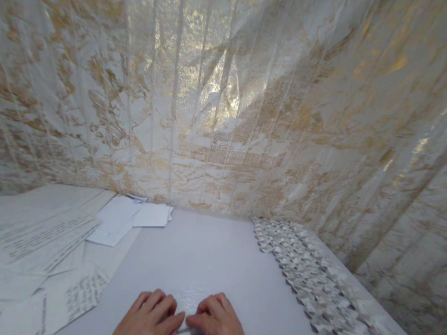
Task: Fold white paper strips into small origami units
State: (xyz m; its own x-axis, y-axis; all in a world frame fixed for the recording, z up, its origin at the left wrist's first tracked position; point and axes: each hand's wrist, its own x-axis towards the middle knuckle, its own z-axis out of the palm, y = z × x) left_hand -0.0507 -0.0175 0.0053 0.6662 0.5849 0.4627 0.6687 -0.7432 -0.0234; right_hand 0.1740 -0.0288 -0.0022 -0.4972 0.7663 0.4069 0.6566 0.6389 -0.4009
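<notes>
At the bottom middle, my left hand [147, 320] and my right hand [223, 326] face each other just above the table, with curled fingers. A thin, pale paper strip [183, 331] shows between the fingertips, and both hands pinch it. Its ends are hidden by my fingers, so its full shape cannot be made out. Under the hands is the smooth white table top [205, 261].
Printed paper sheets [40, 239] overlap across the left side. Blank white paper pieces [116, 220] lie at the back left. Rows of small folded paper pieces [311, 283] run along the right edge. A gold-patterned curtain [229, 109] hangs behind the table.
</notes>
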